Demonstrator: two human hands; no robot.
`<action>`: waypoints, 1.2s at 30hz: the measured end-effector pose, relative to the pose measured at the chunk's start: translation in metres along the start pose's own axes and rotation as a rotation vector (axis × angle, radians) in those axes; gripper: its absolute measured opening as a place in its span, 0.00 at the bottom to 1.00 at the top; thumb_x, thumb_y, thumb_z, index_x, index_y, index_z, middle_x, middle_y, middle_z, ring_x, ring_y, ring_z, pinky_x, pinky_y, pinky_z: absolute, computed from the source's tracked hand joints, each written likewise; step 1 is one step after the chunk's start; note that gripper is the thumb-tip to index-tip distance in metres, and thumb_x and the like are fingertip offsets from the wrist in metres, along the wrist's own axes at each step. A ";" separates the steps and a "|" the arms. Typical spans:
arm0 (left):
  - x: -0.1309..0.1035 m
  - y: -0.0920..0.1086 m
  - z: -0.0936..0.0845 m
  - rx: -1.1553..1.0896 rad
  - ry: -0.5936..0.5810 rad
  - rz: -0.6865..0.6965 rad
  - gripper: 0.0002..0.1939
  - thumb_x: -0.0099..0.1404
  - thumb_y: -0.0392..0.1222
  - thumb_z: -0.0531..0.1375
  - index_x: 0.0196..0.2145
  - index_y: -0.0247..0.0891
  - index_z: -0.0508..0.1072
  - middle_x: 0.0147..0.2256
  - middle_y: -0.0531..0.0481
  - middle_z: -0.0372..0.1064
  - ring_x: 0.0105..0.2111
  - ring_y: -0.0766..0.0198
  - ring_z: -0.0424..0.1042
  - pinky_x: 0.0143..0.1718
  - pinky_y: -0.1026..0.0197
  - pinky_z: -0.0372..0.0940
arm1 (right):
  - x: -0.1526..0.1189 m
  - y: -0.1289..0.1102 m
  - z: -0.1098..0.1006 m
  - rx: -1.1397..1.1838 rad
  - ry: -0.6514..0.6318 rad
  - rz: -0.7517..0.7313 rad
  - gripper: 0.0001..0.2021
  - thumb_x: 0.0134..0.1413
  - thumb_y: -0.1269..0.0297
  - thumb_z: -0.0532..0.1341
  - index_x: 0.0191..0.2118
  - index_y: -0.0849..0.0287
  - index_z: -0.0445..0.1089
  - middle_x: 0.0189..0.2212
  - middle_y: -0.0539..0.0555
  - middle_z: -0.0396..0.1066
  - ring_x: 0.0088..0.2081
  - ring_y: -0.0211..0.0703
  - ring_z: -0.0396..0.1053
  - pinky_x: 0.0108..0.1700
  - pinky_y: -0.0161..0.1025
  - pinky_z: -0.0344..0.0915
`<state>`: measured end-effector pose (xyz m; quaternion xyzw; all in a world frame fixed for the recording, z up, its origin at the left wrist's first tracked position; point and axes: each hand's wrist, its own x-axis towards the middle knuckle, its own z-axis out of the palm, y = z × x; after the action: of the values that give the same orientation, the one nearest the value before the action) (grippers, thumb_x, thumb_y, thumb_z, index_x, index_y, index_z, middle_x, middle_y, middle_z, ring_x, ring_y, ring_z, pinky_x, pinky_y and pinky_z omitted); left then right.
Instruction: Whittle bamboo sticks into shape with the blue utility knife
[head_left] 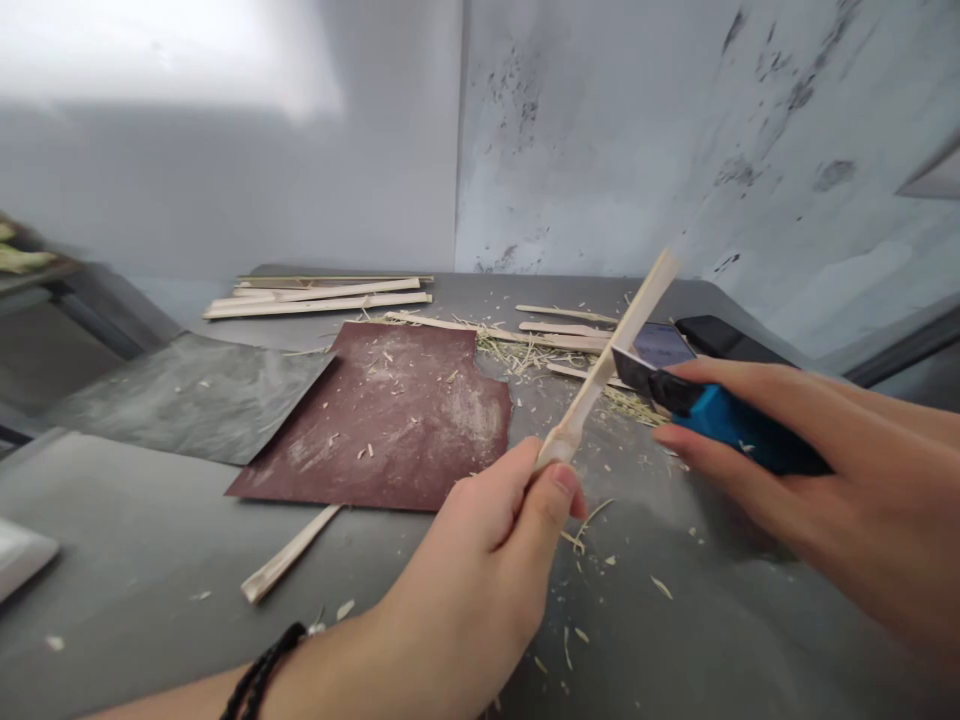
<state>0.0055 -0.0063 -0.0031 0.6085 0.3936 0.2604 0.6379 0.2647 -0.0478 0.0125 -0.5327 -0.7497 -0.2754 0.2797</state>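
Observation:
My left hand [495,560] is closed round the lower end of a pale bamboo strip [630,325], which slants up and away to the right. Gripped in my right hand [847,460] is a blue and black utility knife [742,425]. Its short, wide blade [628,372] lies against the strip, about midway along it. Below the hands, a dark red sheet of sandpaper [390,420], dusty and torn at its right edge, rests on the grey table [637,620].
Several bamboo strips [322,300] lie at the table's back left. More strips [562,340] and shavings [517,352] are behind the knife, beside a phone [664,343] and a black object [731,338]. A grey sheet [202,395] lies left; one loose strip [289,555] sits in front. Behind is a stained wall [675,150].

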 end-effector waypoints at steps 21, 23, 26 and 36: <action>0.000 0.004 -0.001 -0.009 -0.019 0.098 0.20 0.87 0.54 0.60 0.36 0.46 0.65 0.30 0.62 0.56 0.30 0.66 0.51 0.31 0.58 0.54 | -0.005 -0.011 0.013 0.176 -0.148 -0.176 0.19 0.92 0.46 0.55 0.62 0.54 0.75 0.48 0.58 0.92 0.35 0.51 0.91 0.20 0.44 0.65; -0.002 0.003 -0.001 -0.019 0.004 0.093 0.21 0.88 0.54 0.60 0.35 0.46 0.65 0.28 0.63 0.55 0.28 0.66 0.51 0.31 0.59 0.55 | -0.005 -0.011 0.013 0.184 -0.141 -0.177 0.19 0.92 0.46 0.55 0.61 0.54 0.75 0.47 0.58 0.92 0.35 0.51 0.91 0.19 0.45 0.64; -0.001 0.001 0.001 -0.045 0.012 0.093 0.20 0.89 0.54 0.60 0.36 0.46 0.67 0.26 0.64 0.55 0.26 0.67 0.50 0.32 0.59 0.57 | -0.005 -0.011 0.013 0.193 -0.140 -0.184 0.18 0.92 0.47 0.55 0.60 0.55 0.75 0.47 0.59 0.92 0.35 0.51 0.91 0.20 0.44 0.65; 0.004 0.001 0.005 -0.072 0.024 0.070 0.20 0.89 0.56 0.58 0.37 0.47 0.67 0.24 0.66 0.51 0.23 0.67 0.45 0.25 0.57 0.46 | -0.005 -0.024 0.017 0.195 -0.117 -0.122 0.17 0.93 0.46 0.54 0.54 0.52 0.73 0.38 0.52 0.89 0.28 0.45 0.87 0.20 0.41 0.65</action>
<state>0.0114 -0.0059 -0.0035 0.5953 0.3702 0.3038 0.6452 0.2414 -0.0461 -0.0054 -0.4718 -0.8190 -0.1861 0.2685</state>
